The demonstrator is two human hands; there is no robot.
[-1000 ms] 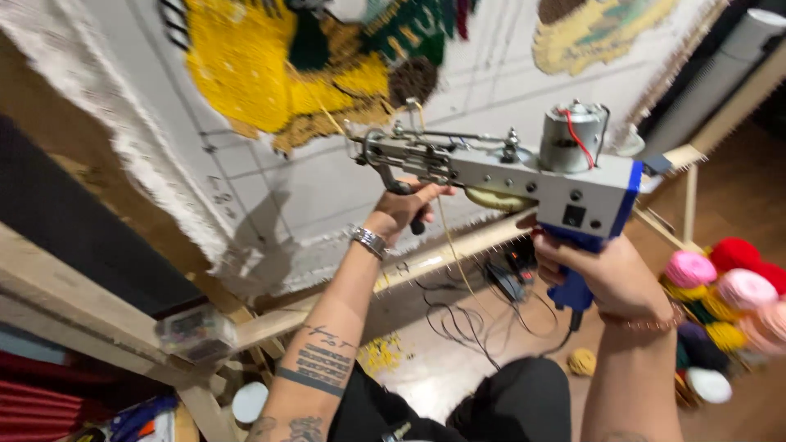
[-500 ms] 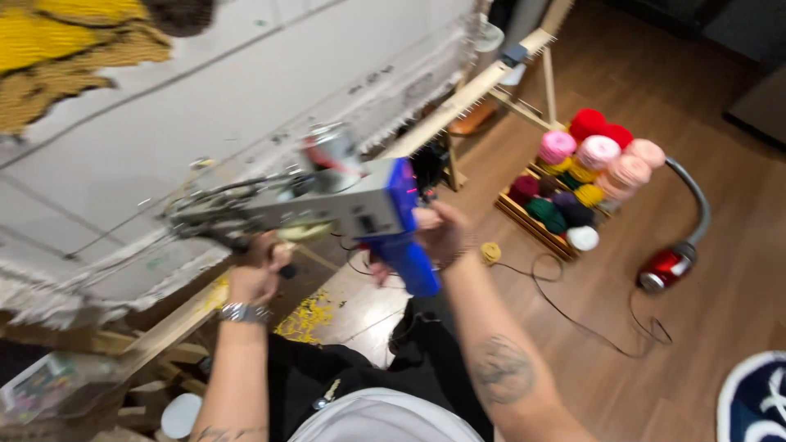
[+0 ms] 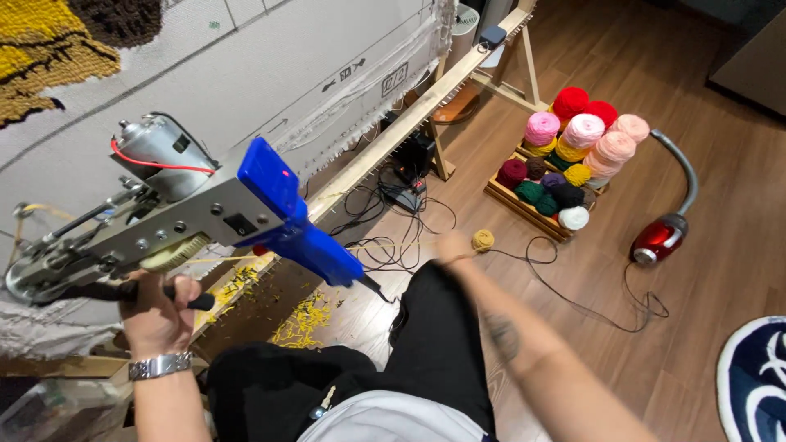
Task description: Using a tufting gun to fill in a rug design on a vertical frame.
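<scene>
- The left hand [image 3: 160, 307] is closed around the black front handle of the tufting gun [image 3: 188, 217], knuckles toward the camera; a metal watch [image 3: 160, 365] sits on the wrist.
- The gun is held up in front of the cloth [image 3: 270, 65], its needle end at the far left and its blue grip [image 3: 315, 250] pointing down to the right, free of any hand.
- A grey motor [image 3: 155, 151] with a red wire sits on top of the gun.
- The right hand [image 3: 453, 245] is stretched down and away from the gun, toward the floor; whether its fingers are spread or pinching I cannot tell, since it is blurred.
- A small yellow yarn ball [image 3: 482, 240] lies on the floor [image 3: 737, 245] just beside that hand, and a thin yellow strand runs from near it toward the gun.
- The cloth is stretched on a wooden frame [image 3: 409, 115], with a yellow and brown tufted patch [image 3: 41, 57] at the upper left.
- Yellow yarn scraps [image 3: 303, 319] lie on the floor under the frame, near black cables [image 3: 393, 221].
- A wooden crate [image 3: 524, 205] holds yarn cones [image 3: 585, 135] in red, pink, yellow, green and white.
- A red vacuum [image 3: 657, 240] lies right of the crate.
</scene>
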